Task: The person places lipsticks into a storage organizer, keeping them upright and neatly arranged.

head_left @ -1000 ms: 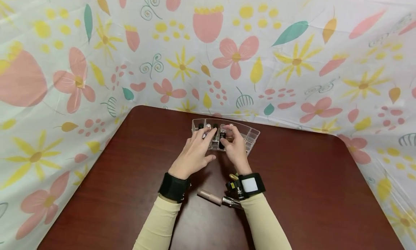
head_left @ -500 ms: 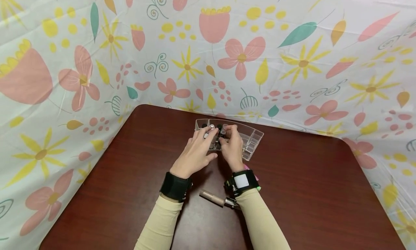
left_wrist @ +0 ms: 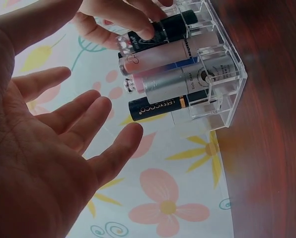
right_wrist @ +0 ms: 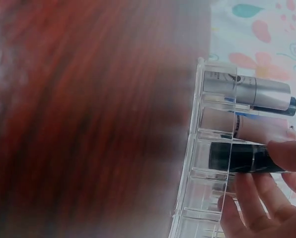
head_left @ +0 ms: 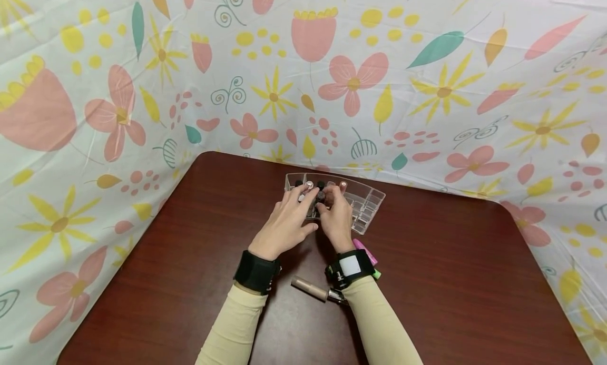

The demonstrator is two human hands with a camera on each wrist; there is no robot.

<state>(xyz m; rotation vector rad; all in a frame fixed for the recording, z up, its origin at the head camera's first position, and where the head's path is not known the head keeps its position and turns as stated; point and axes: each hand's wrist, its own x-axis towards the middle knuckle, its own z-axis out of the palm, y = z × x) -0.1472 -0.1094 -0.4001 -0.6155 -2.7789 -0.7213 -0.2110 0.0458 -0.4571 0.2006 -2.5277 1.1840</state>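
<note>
A clear acrylic organizer [head_left: 367,207] with several compartments stands near the table's back edge. My right hand [head_left: 338,223] pinches a black cosmetic tube [right_wrist: 242,157] with a clear end; its lower part sits inside a front compartment. Beside it in the left wrist view are a pinkish tube [left_wrist: 160,57], a silver tube [left_wrist: 170,82] and a black tube with gold lettering [left_wrist: 155,106], all standing in the organizer. With fingers spread and relaxed, my left hand [head_left: 284,225] hovers by the organizer's left part, holding nothing; the left wrist view shows its fingertips apart from the tubes.
A taupe tube with a silvery section [head_left: 308,287] lies on the table [head_left: 455,280], partly under my right forearm. Past the right wristband lie a pink item [head_left: 365,251] and a bright green one [head_left: 377,274]. A flowered cloth [head_left: 353,83] hangs behind the table.
My right hand has shifted slightly and the black tube it pinches has tilted and gone lower into the organizer. The left hand has hardly moved. The head view has turned a little.
</note>
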